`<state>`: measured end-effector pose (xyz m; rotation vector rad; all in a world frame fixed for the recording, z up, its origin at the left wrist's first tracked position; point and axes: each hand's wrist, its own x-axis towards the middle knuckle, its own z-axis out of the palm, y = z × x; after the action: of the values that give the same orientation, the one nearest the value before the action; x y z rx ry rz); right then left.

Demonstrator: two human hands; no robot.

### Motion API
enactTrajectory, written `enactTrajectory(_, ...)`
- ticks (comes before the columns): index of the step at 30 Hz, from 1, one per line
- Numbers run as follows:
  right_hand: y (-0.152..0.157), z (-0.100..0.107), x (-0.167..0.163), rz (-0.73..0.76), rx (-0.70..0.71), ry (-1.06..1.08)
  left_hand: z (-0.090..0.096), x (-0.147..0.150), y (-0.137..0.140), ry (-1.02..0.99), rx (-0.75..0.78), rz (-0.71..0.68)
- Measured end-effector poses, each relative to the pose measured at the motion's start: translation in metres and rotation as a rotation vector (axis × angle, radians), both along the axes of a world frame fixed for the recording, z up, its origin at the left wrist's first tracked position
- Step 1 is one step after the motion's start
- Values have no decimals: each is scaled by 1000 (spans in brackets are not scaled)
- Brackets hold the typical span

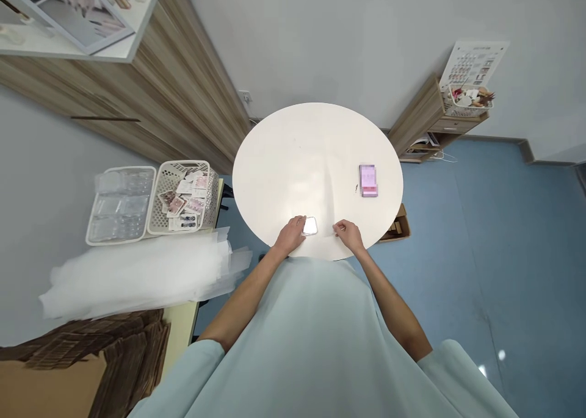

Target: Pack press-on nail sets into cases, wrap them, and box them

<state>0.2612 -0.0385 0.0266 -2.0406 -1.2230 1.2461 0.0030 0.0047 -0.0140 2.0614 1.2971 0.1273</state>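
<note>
On the near side of the white oval table (274, 162), my left hand (292, 234) holds the left edge of a small, rounded rectangular object (310, 226). Its bright white face looks up and a pale rim surrounds it; its kind is unclear. My right hand (349, 234) is a short way to the right, thumb and fingers pinched together. Close by its fingertips runs a faint pale edge, like thin clear film (330, 198), lying away from me across the table. Whether the pinch holds this film is too faint to tell.
A purple box (368, 180) lies on the table's right side, by a tiny dark mark. At left are a basket of printed packets (183, 201), a bin of clear plastic cases (121, 204), white plastic sheets (137, 277) and stacked cardboard (128, 363). A wooden cabinet (421, 116) stands right.
</note>
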Motion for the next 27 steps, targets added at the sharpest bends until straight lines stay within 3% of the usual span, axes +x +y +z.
enactTrajectory(8, 22, 17, -68, 413, 107, -89, 6, 1, -6, -114, -49, 143)
enactTrajectory(13, 37, 11, -95, 603, 58, -221, 10, -5, -10, -190, -149, 513)
enactTrajectory(16, 38, 8, -104, 668, 25, -254, 10, -4, -10, -201, -229, 644)
enactTrajectory(23, 31, 2, -114, 796, -36, -312, 3, -2, -5, -158, -313, 722)
enactTrajectory(27, 31, 4, -106, 764, -40, -274, 0, -2, -1, -62, -353, 698)
